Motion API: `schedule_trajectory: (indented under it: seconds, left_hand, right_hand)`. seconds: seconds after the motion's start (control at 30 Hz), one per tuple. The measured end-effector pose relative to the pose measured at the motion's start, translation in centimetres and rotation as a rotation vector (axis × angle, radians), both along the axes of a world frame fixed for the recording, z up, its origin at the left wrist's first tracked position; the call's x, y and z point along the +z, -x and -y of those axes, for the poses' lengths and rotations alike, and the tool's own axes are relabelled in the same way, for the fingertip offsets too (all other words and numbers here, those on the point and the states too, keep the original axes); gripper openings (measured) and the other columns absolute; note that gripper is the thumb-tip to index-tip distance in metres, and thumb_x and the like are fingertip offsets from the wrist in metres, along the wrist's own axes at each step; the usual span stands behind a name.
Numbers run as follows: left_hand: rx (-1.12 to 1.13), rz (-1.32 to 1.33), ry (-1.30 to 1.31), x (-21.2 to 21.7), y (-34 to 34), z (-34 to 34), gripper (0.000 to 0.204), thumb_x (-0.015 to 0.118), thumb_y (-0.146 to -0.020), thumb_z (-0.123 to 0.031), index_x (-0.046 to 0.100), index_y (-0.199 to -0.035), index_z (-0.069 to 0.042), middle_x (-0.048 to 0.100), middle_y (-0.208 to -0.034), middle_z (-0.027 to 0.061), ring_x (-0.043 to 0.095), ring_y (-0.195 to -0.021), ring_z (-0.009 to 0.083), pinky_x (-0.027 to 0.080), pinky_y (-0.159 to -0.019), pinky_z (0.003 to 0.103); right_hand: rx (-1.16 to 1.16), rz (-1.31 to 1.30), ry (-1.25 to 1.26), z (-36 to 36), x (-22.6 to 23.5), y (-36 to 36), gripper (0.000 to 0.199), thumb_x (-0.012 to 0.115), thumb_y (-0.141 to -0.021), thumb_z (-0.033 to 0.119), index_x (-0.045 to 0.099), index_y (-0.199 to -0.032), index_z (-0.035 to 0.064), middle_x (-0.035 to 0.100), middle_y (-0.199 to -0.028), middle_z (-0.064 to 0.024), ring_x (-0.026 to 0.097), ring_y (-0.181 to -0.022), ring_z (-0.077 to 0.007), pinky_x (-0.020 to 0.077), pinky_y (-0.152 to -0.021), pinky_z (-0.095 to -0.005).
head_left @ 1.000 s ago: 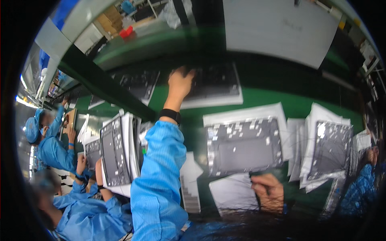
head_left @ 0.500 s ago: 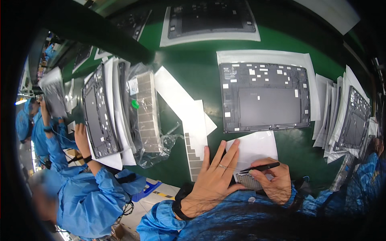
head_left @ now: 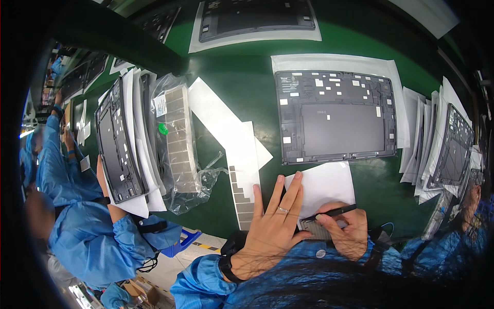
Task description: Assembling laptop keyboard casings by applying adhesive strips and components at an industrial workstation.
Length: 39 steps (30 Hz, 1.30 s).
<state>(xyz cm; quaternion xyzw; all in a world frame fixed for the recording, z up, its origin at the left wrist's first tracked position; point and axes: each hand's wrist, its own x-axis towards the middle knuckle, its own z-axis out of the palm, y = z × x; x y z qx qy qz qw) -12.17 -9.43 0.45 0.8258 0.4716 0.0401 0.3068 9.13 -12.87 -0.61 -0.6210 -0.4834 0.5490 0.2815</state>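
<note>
The green desk (head_left: 247, 92) carries a dark grey tablet back panel (head_left: 337, 117) on a white sheet, its long axis running left to right, just above both hands. Compared with half a second ago the view has barely shifted: panel, paper and hands sit in the same places. To the left lies a stack of similar panels (head_left: 116, 144) beside a clear bag of grey pads (head_left: 180, 139). A long white backing strip (head_left: 231, 149) runs diagonally toward the lower edge. The left hand (head_left: 272, 226) lies flat, fingers spread, on a white paper (head_left: 324, 188) at the desk's near edge. The right hand (head_left: 347, 234) has its fingers closed around black tweezers (head_left: 332, 212), which point left and slightly downward, tips over a small grey strip (head_left: 314, 229).
</note>
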Motion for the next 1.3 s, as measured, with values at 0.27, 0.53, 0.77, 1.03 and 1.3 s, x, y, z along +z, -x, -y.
schedule_trajectory:
  seconds: [0.27, 0.53, 0.77, 1.03, 1.3]
  left_hand:
    - [-0.079, -0.117, 0.045, 1.8, -0.1, -1.0, 0.11, 0.083, -0.077, -0.05, 0.034, -0.158, 0.007, 0.024, -0.171, 0.0195, 0.024, -0.158, 0.0433, 0.014, -0.123, 0.071]
    - [-0.048, -0.011, -0.32, 2.9, -3.0, -11.0, 0.091, 0.081, -0.084, -0.04, 0.044, -0.15, 0.011, 0.039, -0.161, 0.0232, 0.044, -0.145, 0.0394, 0.036, -0.122, 0.05]
    - [0.053, -0.057, -0.384, -0.4, -6.8, -14.6, 0.095, 0.093, -0.068, -0.039, 0.054, -0.136, 0.015, 0.047, -0.149, 0.0243, 0.05, -0.134, 0.0404, 0.048, -0.112, 0.046]
    - [0.061, -0.089, -0.346, -0.6, -7.0, -15.0, 0.09, 0.092, -0.069, -0.038, 0.056, -0.133, 0.015, 0.043, -0.151, 0.0239, 0.047, -0.137, 0.0403, 0.049, -0.111, 0.047]
    - [0.065, -0.119, -0.357, -0.9, -7.4, -15.0, 0.089, 0.092, -0.07, -0.037, 0.056, -0.134, 0.014, 0.043, -0.151, 0.0239, 0.045, -0.138, 0.0416, 0.048, -0.111, 0.048]
  right_hand:
    - [-0.206, -0.192, -0.039, 0.1, 0.6, -0.7, 0.019, 0.076, -0.096, 0.007, 0.07, -0.108, -0.0057, 0.076, -0.101, -0.0153, 0.076, -0.086, -0.0221, 0.0618, -0.077, -0.0326]
    - [-0.439, -0.204, -0.43, -17.6, 2.6, -2.5, 0.024, 0.073, -0.101, 0.014, 0.067, -0.114, -0.0052, 0.073, -0.099, -0.0107, 0.071, -0.089, -0.0148, 0.0584, -0.08, -0.0287]
    - [-0.403, -0.214, -0.45, -22.3, -3.3, -1.4, 0.019, 0.069, -0.103, 0.012, 0.068, -0.114, -0.0035, 0.075, -0.097, -0.0084, 0.072, -0.085, -0.0132, 0.0563, -0.076, -0.0257]
    - [-0.467, -0.117, -0.459, -22.9, -2.9, -0.4, 0.021, 0.071, -0.103, 0.016, 0.069, -0.111, -0.0029, 0.074, -0.092, -0.0078, 0.071, -0.083, -0.0119, 0.0543, -0.072, -0.0266]
    - [-0.486, -0.062, -0.481, -23.0, -3.1, -0.3, 0.021, 0.072, -0.101, 0.016, 0.07, -0.111, -0.0024, 0.074, -0.09, -0.0072, 0.071, -0.082, -0.0121, 0.0541, -0.073, -0.0259]
